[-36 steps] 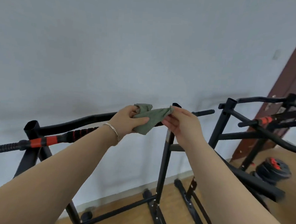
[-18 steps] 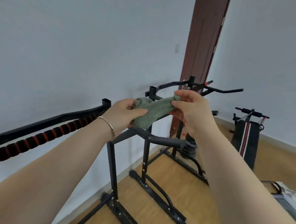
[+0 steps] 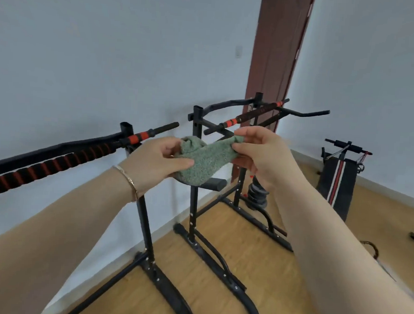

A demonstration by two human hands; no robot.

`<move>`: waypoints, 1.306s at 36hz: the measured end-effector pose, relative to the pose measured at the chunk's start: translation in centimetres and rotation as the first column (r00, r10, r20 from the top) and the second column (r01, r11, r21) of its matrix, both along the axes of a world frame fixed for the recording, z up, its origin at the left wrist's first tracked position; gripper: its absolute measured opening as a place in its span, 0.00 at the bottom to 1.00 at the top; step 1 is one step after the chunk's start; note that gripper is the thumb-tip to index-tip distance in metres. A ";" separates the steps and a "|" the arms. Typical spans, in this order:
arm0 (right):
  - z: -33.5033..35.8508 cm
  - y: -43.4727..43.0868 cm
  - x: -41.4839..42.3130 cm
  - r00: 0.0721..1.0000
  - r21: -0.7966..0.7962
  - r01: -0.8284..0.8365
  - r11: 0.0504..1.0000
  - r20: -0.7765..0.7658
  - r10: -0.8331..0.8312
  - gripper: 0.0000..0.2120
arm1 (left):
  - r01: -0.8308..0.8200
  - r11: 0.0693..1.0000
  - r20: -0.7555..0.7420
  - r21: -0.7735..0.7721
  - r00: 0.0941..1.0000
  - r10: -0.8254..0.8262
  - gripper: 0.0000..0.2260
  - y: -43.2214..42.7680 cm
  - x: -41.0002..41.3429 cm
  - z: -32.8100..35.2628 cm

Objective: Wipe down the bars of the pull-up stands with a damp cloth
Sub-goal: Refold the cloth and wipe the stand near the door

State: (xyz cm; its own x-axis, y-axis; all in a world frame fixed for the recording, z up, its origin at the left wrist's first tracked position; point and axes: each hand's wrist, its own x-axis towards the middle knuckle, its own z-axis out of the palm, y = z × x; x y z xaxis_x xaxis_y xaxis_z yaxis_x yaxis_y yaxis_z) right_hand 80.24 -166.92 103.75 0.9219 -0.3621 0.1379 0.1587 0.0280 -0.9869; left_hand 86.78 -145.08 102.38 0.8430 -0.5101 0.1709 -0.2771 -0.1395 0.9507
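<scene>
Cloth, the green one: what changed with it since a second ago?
The cloth came away from the near stand's bar, now off to the left, and was carried rightward toward the second stand by the door. Nothing was let go: the left hand and right hand still hold its two ends, stretched between them.

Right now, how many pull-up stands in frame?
2. The near stand at left, its bar running off frame; the far stand centre, before the brown door. Others may be out of frame.
</scene>
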 end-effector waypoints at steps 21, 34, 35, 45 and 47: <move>-1.9 -4.8 -0.2 0.996 0.151 -0.065 0.986 0.063 0.056 0.10 | -0.238 0.969 -0.088 -0.070 0.969 0.232 0.11 -4.7 -4.2 -0.9; -6.3 -20.7 -6.5 0.972 0.160 0.233 0.959 -0.007 -0.235 0.08 | -0.099 0.993 -0.147 -0.061 0.985 0.089 0.09 -22.3 -4.8 -5.5; -6.8 -21.5 -6.8 0.969 0.162 0.246 0.956 -0.007 -0.248 0.08 | -0.101 0.994 -0.121 -0.033 0.988 0.097 0.08 -23.3 -4.7 -6.0; -11.1 -26.4 -7.8 0.931 0.231 0.365 0.902 -0.065 -0.360 0.08 | -0.155 0.977 -0.016 0.150 0.987 0.159 0.08 -29.4 -3.2 -10.1; -11.5 -26.8 -7.5 0.921 0.236 0.390 0.890 -0.087 -0.381 0.08 | -0.161 0.967 0.022 0.198 0.987 0.160 0.09 -29.9 -2.6 -10.4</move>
